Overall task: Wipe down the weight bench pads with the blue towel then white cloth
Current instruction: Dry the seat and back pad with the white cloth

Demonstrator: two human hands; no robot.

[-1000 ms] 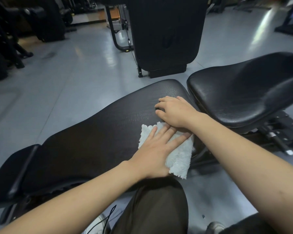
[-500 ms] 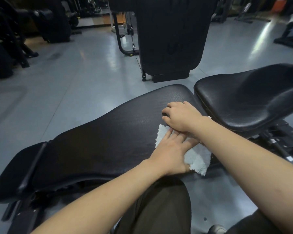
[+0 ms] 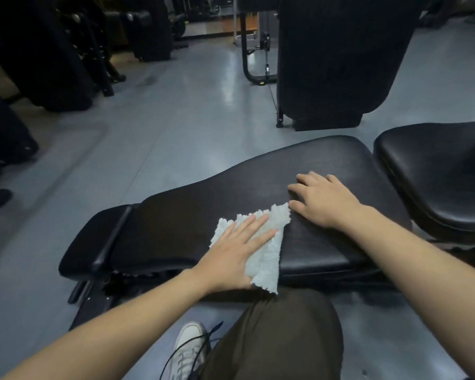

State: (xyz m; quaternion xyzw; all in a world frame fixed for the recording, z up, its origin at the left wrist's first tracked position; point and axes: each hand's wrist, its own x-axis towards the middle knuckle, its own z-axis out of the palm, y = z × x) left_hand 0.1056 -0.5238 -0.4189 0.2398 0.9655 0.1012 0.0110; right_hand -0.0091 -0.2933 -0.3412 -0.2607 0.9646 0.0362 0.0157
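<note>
Now | left hand [image 3: 232, 249] flat, fingers straight, pressing white cloth [image 3: 261, 248] onto back pad [image 3: 192, 215] | right hand [image 3: 322, 200] beside cloth, fingers relaxed on pad

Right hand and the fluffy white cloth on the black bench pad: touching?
Cannot tell. In the head view the right hand rests on the black bench pad with its thumb tip right at the fluffy white cloth corner; no plain gap or overlap shows.

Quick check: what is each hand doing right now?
Left hand: open, fingers flat, pressing the white cloth onto the bench pad.
Right hand: open, resting on the bench pad, holding nothing.
</note>
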